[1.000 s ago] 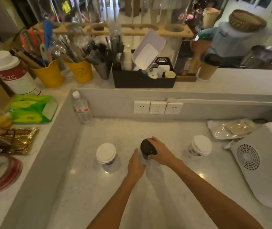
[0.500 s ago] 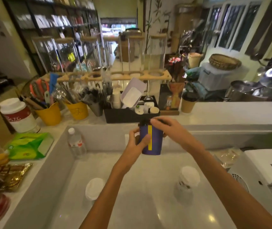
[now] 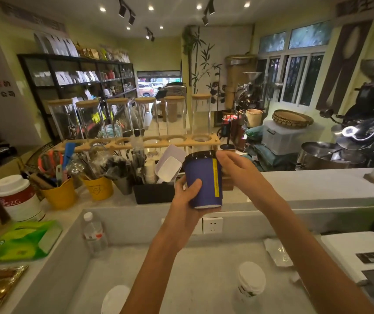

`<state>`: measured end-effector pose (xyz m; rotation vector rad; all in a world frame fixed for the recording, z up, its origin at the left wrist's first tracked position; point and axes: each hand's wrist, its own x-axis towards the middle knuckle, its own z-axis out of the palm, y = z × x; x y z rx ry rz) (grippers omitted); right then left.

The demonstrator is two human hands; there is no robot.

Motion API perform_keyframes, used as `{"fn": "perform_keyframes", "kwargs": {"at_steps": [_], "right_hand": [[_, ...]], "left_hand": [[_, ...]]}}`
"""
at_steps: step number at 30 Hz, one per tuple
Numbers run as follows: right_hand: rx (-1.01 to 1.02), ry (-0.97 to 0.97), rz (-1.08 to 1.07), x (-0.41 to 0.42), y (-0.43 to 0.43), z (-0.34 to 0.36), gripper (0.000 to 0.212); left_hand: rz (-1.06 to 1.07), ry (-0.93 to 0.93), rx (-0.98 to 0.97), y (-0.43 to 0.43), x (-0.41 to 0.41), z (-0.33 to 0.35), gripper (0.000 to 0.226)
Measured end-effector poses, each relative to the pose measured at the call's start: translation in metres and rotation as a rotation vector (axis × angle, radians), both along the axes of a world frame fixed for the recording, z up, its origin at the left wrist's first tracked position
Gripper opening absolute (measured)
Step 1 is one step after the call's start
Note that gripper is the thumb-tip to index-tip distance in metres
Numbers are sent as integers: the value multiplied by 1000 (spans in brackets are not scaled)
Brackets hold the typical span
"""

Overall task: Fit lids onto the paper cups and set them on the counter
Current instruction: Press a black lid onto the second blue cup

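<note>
A dark blue paper cup (image 3: 205, 182) with a yellow stripe and a black lid (image 3: 200, 155) is held up in the air in front of the raised counter (image 3: 306, 184). My left hand (image 3: 187, 198) grips its lower side and base. My right hand (image 3: 238, 168) holds its upper right edge at the lid. Two white-lidded paper cups stand on the lower worktop: one (image 3: 250, 282) to the right, one (image 3: 115, 299) at the bottom left, partly hidden by my left arm.
A black organiser box (image 3: 153, 193), yellow utensil buckets (image 3: 98, 190) and glass jars (image 3: 174, 116) crowd the raised counter's left part. A water bottle (image 3: 94, 233) stands in the worktop's corner. A white machine (image 3: 360, 254) sits at the right. A wall socket (image 3: 212, 225) is below the cup.
Both hands lifted the dark blue cup from the lower worktop up to the height of the raised counter. The view tilted up from the worktop to the room.
</note>
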<state>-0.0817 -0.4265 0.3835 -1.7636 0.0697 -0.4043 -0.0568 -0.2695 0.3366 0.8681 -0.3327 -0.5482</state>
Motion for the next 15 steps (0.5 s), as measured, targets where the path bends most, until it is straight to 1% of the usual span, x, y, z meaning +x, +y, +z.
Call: {"fn": "perform_keyframes", "kwargs": {"at_steps": [1,2,4,5,6,7,8,9,10,12,15], "right_hand": [[-11,-22,-30,-1,1,0,34],[-26,-31,-35,-1,3,0,45],[-24,-19,-18,-2,10,0,79],[-19,-23,-20,-2,14,0,92],[-1,-43,-20,-2,17,-1,98],[53,-74,-1,-1,18,-1,94],[141,-99,37,1,17,-1,83],[247,-106,85,2,17,0,71],[348,-98,134,2,16,0,65],[463,-64,194,4,17,-3,67],[483,-64,203,7,18,-7,68]], "left_hand": [[85,-86,91,-2,-1,3,72],[167,-191,193,-4,-3,6,74],[297,-384,352,-7,-8,12,79],[336,-447,379,-8,-10,13,79],[360,-494,380,-9,-11,14,78],[369,-522,355,-8,-14,15,75],[357,-512,295,-6,-16,16,70],[324,-452,205,-4,-18,19,62],[271,-367,116,-2,-20,23,56],[182,-234,38,0,-20,30,56],[198,-201,55,-2,-20,33,62]]}}
